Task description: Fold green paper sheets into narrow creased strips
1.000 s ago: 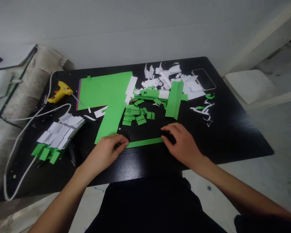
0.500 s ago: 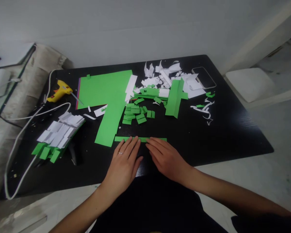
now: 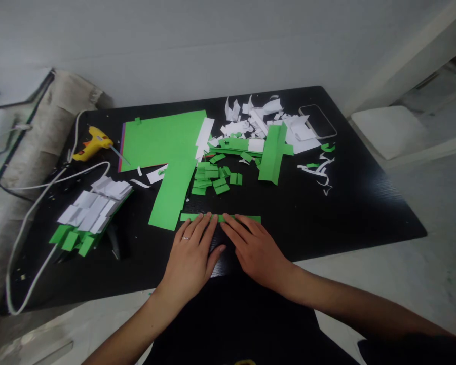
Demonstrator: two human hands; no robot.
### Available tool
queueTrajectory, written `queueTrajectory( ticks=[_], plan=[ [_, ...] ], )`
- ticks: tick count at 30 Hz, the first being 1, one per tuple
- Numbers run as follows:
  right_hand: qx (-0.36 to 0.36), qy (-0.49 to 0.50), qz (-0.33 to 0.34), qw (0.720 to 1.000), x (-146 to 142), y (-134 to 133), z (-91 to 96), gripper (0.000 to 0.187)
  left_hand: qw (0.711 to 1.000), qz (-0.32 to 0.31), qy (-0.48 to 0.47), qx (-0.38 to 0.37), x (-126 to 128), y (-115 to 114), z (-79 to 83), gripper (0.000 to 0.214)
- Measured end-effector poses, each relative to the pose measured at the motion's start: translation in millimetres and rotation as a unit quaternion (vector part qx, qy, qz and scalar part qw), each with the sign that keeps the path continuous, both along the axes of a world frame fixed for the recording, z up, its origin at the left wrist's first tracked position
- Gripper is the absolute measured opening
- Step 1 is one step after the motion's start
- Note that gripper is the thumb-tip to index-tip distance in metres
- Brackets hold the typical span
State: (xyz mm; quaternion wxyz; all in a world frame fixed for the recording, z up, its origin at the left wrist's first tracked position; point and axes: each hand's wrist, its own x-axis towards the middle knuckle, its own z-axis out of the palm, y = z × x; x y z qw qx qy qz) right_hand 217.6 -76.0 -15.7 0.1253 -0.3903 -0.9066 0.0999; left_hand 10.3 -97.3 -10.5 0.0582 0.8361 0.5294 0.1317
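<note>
A narrow green paper strip lies along the near part of the black table. My left hand rests flat with its fingertips on the strip's left half, a ring on one finger. On the right half press the fingertips of my right hand, its fingers stretched out. Both hands are open, and their fingers cover the lower edge of the strip's middle. Just beyond sit several small folded green paper pieces. A wide green paper strip lies left of them, and a creased green piece to the right.
A yellow glue gun with a white cord lies at the left. Near it stands a stack of folded white and green paper. Green sheets, white paper scraps and a phone-shaped frame lie toward the back of the table.
My right hand's fingertips have slid left along the green strip, closer to my left hand. The left hand stays nearly in place.
</note>
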Motion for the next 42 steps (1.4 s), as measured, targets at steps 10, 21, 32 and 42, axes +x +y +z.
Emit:
queueTrajectory(
  ticks=[10,21,32,42],
  plan=[
    [-0.011,0.027,-0.015,0.999,5.0,1.9,0.4,0.05,0.999,0.021,-0.029,0.012,-14.8,0.5,-3.5,0.049],
    [-0.009,0.002,-0.075,0.997,-13.0,-6.0,2.2,0.057,0.999,0.03,-0.027,0.006,-13.8,0.2,-8.6,0.052],
    [0.001,0.017,-0.103,0.995,-9.4,-8.3,-3.5,0.063,0.999,0.036,0.013,0.031,-11.4,-0.9,-6.4,0.052],
    [0.036,-0.013,-0.158,0.987,34.0,-13.2,-3.2,0.06,0.999,0.042,0.02,0.02,-11.6,-1.1,-6.8,0.053]
  ],
)
